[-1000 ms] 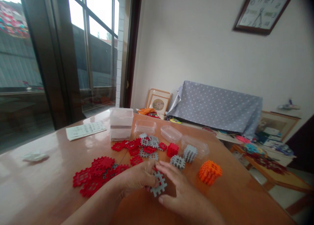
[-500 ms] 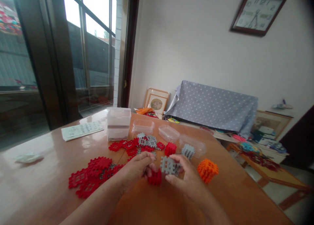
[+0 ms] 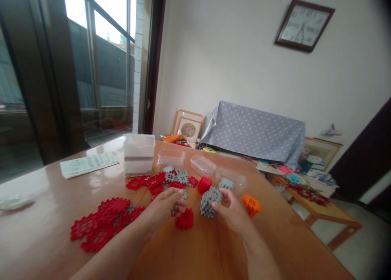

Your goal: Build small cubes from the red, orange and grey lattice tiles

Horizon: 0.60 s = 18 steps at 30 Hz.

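Observation:
My right hand point(image 3: 233, 212) grips a grey cube of interlocked waffle pieces point(image 3: 209, 201) just above the wooden table point(image 3: 189, 255). My left hand point(image 3: 163, 208) is curled, its fingertips pinching a small grey piece point(image 3: 184, 193). A red cube of the same pieces point(image 3: 185, 219) sits on the table between my hands, just under my left fingers. An orange cube point(image 3: 251, 205) lies right of my right hand.
Loose red pieces point(image 3: 102, 223) lie spread at the left, and mixed red and grey pieces point(image 3: 166, 179) lie further back with a red cube point(image 3: 204, 184) and a grey cube point(image 3: 226, 184). Clear plastic tubs point(image 3: 139, 154) and lids point(image 3: 204, 165) stand behind. A paper sheet point(image 3: 88, 164) lies far left.
The flat grey piece that both hands held has become part of a grey cube in my right hand. A red cube has appeared on the table by my left hand. The view has shifted right.

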Each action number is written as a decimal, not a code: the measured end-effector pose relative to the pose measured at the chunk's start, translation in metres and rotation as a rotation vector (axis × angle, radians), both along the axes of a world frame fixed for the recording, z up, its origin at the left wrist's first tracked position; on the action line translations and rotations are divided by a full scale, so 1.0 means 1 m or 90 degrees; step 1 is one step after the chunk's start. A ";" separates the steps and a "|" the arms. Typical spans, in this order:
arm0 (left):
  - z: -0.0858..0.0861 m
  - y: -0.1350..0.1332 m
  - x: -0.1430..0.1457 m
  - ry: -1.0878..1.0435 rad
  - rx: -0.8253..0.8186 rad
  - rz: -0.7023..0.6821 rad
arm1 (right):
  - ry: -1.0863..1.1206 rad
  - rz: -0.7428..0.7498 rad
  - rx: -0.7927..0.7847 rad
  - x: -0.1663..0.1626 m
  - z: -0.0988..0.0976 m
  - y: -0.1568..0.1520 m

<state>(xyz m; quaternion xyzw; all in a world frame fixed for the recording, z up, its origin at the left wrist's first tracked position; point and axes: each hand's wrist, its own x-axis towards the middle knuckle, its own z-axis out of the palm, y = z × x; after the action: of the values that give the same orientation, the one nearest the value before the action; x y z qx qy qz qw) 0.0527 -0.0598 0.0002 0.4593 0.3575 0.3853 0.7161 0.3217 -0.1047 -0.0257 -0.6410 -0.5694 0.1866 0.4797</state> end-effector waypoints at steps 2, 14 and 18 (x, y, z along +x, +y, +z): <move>-0.002 0.001 0.002 -0.009 0.003 -0.001 | -0.005 0.005 -0.013 -0.002 -0.002 0.001; 0.025 -0.017 0.028 -0.097 -0.094 0.041 | 0.333 -0.093 -0.013 -0.027 0.001 -0.002; 0.041 -0.027 0.053 -0.077 -0.095 0.013 | 0.462 -0.099 0.007 -0.033 -0.005 0.006</move>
<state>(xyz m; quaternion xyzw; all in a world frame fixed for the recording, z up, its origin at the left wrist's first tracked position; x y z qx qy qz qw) 0.1054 -0.0870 0.0414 0.3771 0.3455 0.3921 0.7647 0.2883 -0.0992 -0.0307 -0.5720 -0.3130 0.3618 0.6662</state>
